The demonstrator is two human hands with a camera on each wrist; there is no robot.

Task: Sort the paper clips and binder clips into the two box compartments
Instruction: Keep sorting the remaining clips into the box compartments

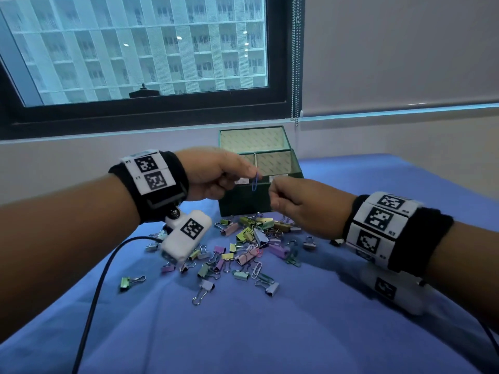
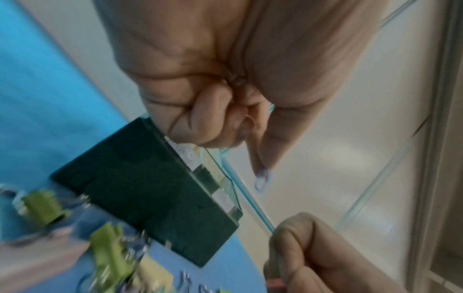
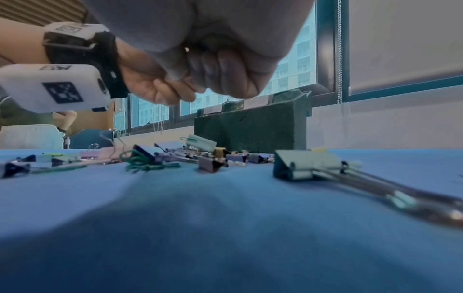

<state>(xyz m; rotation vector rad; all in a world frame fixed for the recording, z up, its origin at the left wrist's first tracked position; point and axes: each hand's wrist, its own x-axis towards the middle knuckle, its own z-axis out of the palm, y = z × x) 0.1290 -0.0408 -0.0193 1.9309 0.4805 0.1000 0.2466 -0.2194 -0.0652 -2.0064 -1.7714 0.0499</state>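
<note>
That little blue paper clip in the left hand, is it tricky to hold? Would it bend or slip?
Probably light: the left hand holds the blue paper clip by a fingertip pinch alone. It looks like thin wire, so likely springy rather than floppy. Being so slim and smooth, it may slip easily.

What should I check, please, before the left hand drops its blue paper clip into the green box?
1. Grip: left hand pinches the blue paper clip at the fingertips; ok.
2. Position: clip hangs at the green box front rim, not clearly over a compartment; not ok.
3. Box open, divider visible; ok.
4. Compartment contents: cannot tell.
5. Right hand curled beside the box; whether it holds anything: cannot tell.
6. Pile of clips on the blue cloth unsorted; ok.
</note>
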